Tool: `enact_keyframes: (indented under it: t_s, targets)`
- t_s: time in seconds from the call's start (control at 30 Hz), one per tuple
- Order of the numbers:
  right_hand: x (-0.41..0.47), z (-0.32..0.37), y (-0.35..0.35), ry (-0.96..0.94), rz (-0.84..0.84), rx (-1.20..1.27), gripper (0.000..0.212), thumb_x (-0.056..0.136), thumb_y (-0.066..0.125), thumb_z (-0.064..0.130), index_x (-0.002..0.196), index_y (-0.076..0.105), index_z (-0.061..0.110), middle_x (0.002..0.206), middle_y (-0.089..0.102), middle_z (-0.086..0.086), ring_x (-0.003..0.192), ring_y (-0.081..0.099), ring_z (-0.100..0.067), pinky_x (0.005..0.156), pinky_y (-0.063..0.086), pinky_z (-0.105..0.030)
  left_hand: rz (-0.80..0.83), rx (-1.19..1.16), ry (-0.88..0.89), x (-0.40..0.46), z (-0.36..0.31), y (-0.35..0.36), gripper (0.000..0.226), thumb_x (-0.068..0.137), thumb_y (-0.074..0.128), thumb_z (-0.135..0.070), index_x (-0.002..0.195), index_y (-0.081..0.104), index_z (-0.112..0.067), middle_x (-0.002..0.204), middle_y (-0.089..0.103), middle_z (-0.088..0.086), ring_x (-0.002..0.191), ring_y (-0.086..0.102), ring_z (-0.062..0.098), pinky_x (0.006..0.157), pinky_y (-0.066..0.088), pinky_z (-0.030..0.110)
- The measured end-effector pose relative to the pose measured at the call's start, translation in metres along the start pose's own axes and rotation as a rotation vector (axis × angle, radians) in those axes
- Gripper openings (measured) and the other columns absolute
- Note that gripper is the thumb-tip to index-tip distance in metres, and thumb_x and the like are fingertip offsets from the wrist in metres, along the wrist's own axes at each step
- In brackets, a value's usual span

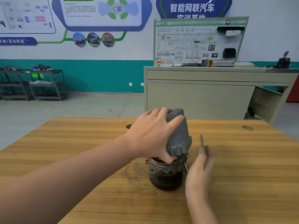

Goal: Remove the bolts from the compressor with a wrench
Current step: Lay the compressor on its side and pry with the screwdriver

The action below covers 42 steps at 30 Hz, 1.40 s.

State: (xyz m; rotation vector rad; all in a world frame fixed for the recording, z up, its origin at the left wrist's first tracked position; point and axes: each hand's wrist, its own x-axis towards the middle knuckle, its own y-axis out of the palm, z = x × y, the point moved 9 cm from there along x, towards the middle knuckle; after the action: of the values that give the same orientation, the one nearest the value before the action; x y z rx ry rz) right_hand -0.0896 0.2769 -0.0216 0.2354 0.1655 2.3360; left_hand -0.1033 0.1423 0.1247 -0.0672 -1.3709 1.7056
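Note:
A compressor stands upright in the middle of the wooden table. Its dark lower body rests on the table. My left hand grips the grey upper housing, which sits tilted above the lower body with a gap showing on one side. To the right of the compressor my right hand holds a thin metal tool, its tip pointing up and away. The hand is blurred. No bolts can be made out.
Two round holes mark the tabletop near its far edge. Behind the table stands a beige bench with a wiring display board. Dark metal shelf racks stand at the far left wall.

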Motion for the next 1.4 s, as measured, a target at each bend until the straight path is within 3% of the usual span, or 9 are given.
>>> enact_keyframes:
  t_s: [0.2, 0.33, 0.5, 0.63, 0.73, 0.93, 1.07, 1.23, 1.4]
  targets:
    - [0.029, 0.024, 0.024, -0.007, 0.449, -0.032, 0.052, 0.088, 0.025, 0.062, 0.074, 0.07, 0.04, 0.068, 0.063, 0.039, 0.069, 0.052, 0.03, 0.057, 0.038, 0.004, -0.083, 0.055, 0.142, 0.0, -0.016, -0.006, 0.109, 0.05, 0.066, -0.081, 0.136, 0.04, -0.019, 0.121, 0.06, 0.015, 0.101, 0.063, 0.031, 0.077, 0.054, 0.034]
    - [0.024, 0.016, 0.039, 0.017, 0.624, -0.062, 0.04, 0.081, 0.028, 0.068, 0.074, 0.067, 0.062, 0.08, 0.068, 0.035, 0.08, 0.06, 0.021, 0.072, 0.04, -0.012, -0.075, 0.02, 0.1, -0.007, -0.004, -0.004, 0.111, 0.051, 0.066, -0.081, 0.139, 0.038, -0.018, 0.122, 0.06, 0.016, 0.1, 0.064, 0.032, 0.076, 0.055, 0.036]
    - [0.016, 0.02, 0.048, 0.142, 0.626, 0.273, 0.033, 0.081, 0.054, 0.05, 0.094, 0.078, 0.03, 0.102, 0.075, 0.004, 0.093, 0.069, -0.004, 0.066, 0.053, -0.015, -0.172, 0.003, 0.114, -0.009, -0.005, -0.007, 0.114, 0.049, 0.069, -0.079, 0.142, 0.036, -0.02, 0.126, 0.059, 0.017, 0.104, 0.064, 0.032, 0.08, 0.055, 0.036]
    - [0.025, 0.039, 0.045, 0.111, 0.56, 0.351, 0.057, 0.082, 0.064, 0.045, 0.133, 0.057, 0.019, 0.136, 0.058, 0.001, 0.128, 0.051, -0.012, 0.11, 0.038, -0.04, -0.294, -0.027, 0.112, -0.006, 0.003, -0.02, 0.113, 0.053, 0.07, -0.076, 0.145, 0.033, -0.022, 0.129, 0.055, 0.021, 0.11, 0.06, 0.036, 0.085, 0.054, 0.04]
    - [0.033, 0.08, 0.049, -0.063, 0.561, 0.389, 0.065, 0.084, 0.062, 0.045, 0.142, 0.047, 0.018, 0.146, 0.048, 0.001, 0.137, 0.039, -0.013, 0.116, 0.027, -0.043, -0.415, -0.079, 0.109, -0.003, 0.015, -0.041, 0.105, 0.056, 0.068, -0.071, 0.142, 0.036, -0.022, 0.132, 0.052, 0.028, 0.116, 0.056, 0.042, 0.092, 0.05, 0.047]
    - [0.018, 0.16, 0.094, -0.414, 0.785, 0.17, 0.061, 0.088, 0.048, 0.055, 0.143, 0.024, 0.043, 0.146, 0.032, 0.028, 0.133, 0.028, 0.015, 0.105, 0.025, -0.01, -0.83, -1.101, -0.467, -0.041, 0.092, -0.058, 0.085, 0.058, 0.079, -0.052, 0.132, 0.039, -0.042, 0.134, 0.05, 0.004, 0.117, 0.06, 0.016, 0.088, 0.056, 0.037]
    - [-0.009, 0.165, 0.156, -0.371, 0.888, -0.156, 0.046, 0.091, 0.054, 0.053, 0.126, 0.047, 0.023, 0.124, 0.059, 0.004, 0.115, 0.056, -0.011, 0.09, 0.046, -0.024, -0.75, -1.79, -0.936, -0.077, 0.123, 0.011, 0.068, 0.071, 0.065, -0.06, 0.13, 0.053, -0.028, 0.121, 0.067, 0.004, 0.104, 0.069, 0.02, 0.073, 0.058, 0.035]
    - [-0.031, 0.109, 0.194, -0.172, 0.766, -0.599, 0.01, 0.095, 0.054, 0.019, 0.101, 0.054, 0.012, 0.085, 0.053, -0.004, 0.063, 0.047, -0.015, 0.044, 0.03, -0.023, -0.575, -1.934, -1.411, -0.139, 0.11, 0.09, 0.06, 0.079, 0.06, -0.063, 0.123, 0.06, -0.024, 0.118, 0.069, 0.011, 0.106, 0.066, 0.033, 0.089, 0.055, 0.048]
    - [-0.045, 0.044, 0.207, -0.026, 0.658, -0.869, 0.018, 0.092, 0.05, -0.001, 0.108, 0.058, 0.001, 0.109, 0.061, -0.015, 0.091, 0.058, -0.029, 0.066, 0.041, -0.03, -0.482, -1.981, -1.643, -0.179, 0.089, 0.132, 0.059, 0.076, 0.065, -0.063, 0.113, 0.062, -0.016, 0.113, 0.069, 0.015, 0.102, 0.067, 0.035, 0.083, 0.056, 0.048]
